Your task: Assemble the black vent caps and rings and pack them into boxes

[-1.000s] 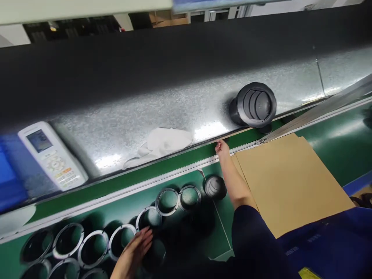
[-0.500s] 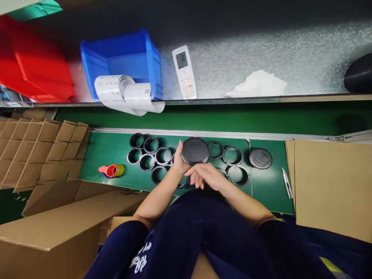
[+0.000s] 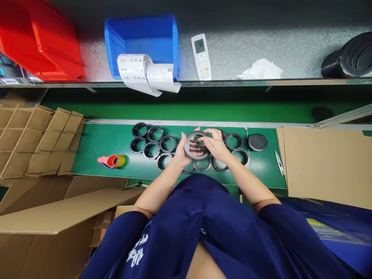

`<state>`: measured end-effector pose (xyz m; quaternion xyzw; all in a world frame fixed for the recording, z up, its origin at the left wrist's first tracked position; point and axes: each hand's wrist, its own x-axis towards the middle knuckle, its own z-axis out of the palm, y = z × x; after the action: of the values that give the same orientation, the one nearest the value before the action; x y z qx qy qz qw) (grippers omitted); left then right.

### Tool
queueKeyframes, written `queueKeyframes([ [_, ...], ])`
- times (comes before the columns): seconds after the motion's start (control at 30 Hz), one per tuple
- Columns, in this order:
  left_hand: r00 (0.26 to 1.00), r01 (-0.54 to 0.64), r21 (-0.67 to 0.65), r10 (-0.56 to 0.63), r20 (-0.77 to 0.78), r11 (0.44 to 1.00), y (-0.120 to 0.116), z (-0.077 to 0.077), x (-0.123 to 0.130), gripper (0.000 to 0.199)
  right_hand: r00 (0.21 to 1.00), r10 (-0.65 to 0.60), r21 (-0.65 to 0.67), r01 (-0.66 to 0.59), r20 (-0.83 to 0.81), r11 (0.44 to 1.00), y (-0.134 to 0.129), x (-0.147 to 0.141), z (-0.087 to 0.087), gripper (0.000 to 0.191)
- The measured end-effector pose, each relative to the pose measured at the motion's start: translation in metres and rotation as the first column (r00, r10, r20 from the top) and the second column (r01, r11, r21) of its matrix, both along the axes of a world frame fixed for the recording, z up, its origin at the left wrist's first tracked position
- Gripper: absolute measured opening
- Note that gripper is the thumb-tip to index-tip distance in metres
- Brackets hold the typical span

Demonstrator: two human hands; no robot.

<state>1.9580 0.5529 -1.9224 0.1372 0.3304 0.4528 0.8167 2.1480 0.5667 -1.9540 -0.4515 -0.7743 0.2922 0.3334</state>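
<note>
A round black vent (image 3: 190,150), its middle slats turned so that gaps show through it, is held above the green bench. My left hand (image 3: 182,153) grips it from the left and underneath, with fingers visible through the gaps. On the vent's upper right, my right hand (image 3: 215,145) has its fingers bent over the rim and the slats. Several black rings (image 3: 151,150) lie on the bench around and below both hands. A closed black round vent (image 3: 257,142) rests further right.
Cardboard sheets (image 3: 328,166) and a white pen-like tool (image 3: 279,162) lie at right. A tape roll (image 3: 116,161) sits at left, near cardboard dividers (image 3: 40,139). The shelf above holds a blue bin (image 3: 142,33), a remote (image 3: 201,57) and crumpled paper (image 3: 261,69).
The held vent has gone from a closed face to open slats with gaps. My right hand has moved up from below it onto its right side. The camera view has shifted.
</note>
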Motion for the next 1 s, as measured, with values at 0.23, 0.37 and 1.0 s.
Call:
queueKeyframes([
  [0.23,0.997,0.057,0.029,-0.059,0.050,0.998,-0.002,0.014,-0.002,0.080,0.934,-0.069,-0.116,0.029,-0.351,0.993,-0.003,-0.001,0.020,0.070],
  [0.37,0.993,0.080,0.024,-0.082,0.084,0.996,0.004,0.016,0.003,0.082,0.935,-0.128,-0.105,0.098,-0.330,0.990,-0.004,0.006,0.023,0.074],
  [1.0,0.892,0.168,-0.298,-0.274,-0.359,0.940,0.025,-0.054,0.035,0.076,0.866,-0.311,-0.143,0.390,0.391,0.909,0.027,0.062,-0.096,0.111],
])
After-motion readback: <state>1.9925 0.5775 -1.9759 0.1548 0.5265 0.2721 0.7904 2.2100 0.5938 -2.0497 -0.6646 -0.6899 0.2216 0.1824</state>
